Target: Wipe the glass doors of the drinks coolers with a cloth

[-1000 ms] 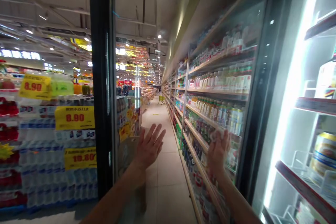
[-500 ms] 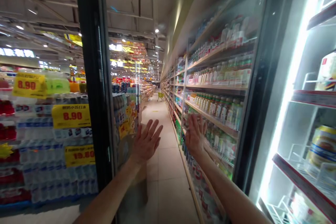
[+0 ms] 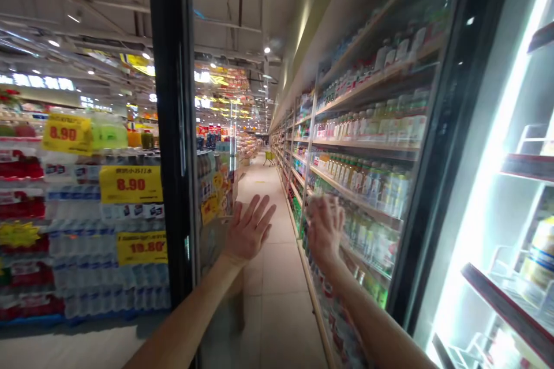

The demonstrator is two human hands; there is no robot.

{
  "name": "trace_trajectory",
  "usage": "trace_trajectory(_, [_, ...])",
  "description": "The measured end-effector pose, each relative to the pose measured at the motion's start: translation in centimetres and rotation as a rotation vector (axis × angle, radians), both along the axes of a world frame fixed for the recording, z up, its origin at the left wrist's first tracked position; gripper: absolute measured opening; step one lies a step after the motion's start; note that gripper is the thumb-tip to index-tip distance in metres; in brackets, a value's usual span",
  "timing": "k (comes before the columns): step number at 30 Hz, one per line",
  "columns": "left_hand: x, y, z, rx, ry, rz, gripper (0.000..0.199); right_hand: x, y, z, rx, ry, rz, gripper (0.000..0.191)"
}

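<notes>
My left hand (image 3: pixel 250 230) lies flat with fingers spread, palm forward, against the glass of a black-framed cooler door (image 3: pixel 171 127). To its right, my right hand (image 3: pixel 325 236) is also up at the glass, its fingers bent, close together and partly blurred. A pale, smeared patch shows around those fingertips; I cannot make out what it is. Behind the glass, shelves of drink bottles (image 3: pixel 346 173) run along the aisle.
At the right stands a lit cooler interior with wire racks (image 3: pixel 515 300) and a yellow can (image 3: pixel 539 253). Stacked bottle packs (image 3: pixel 108 242) with yellow price signs (image 3: pixel 130 184) are on the left. A tiled aisle floor (image 3: pixel 281 277) stretches ahead to a green shopping cart (image 3: pixel 269 157).
The scene has shifted slightly right in view. My left hand stays flat, while my right hand's fingers are now more bent and blurred, with the pale patch still at them.
</notes>
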State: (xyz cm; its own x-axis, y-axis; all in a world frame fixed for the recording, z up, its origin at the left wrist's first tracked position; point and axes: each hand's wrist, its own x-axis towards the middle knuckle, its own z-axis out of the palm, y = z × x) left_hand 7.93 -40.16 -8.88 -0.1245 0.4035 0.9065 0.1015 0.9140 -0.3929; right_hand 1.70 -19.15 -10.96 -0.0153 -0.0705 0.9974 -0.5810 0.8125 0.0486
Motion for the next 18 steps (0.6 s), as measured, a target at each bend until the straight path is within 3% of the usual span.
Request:
trace_trajectory(2, [0.0,-0.1,0.0,-0.003,0.001,-0.003,0.057,0.6,-1.5,-0.6,0.186,0.027,0.021,0.06])
trace_trajectory(4, [0.0,-0.1,0.0,-0.001,-0.004,-0.001,0.055,0.0,-0.4,-0.4,0.195,0.064,-0.011,0.059])
trace_trajectory(8, [0.0,0.0,-0.1,0.002,-0.011,0.012,0.053,-2.3,4.8,2.0,-0.178,0.041,-0.121,0.059])
trace_trajectory(11, [0.0,0.2,-0.1,0.009,-0.014,0.008,0.054,-2.2,4.6,2.8,-0.3,-0.003,-0.109,0.059])
trace_trajectory(16, [0.1,0.1,0.0,0.005,0.008,0.004,0.055,0.9,-1.9,-0.3,0.138,0.009,0.02,0.063])
trace_trajectory(18, [0.2,0.1,0.0,0.004,0.008,0.006,0.052,1.1,-2.3,-0.7,0.217,0.056,0.035,0.063])
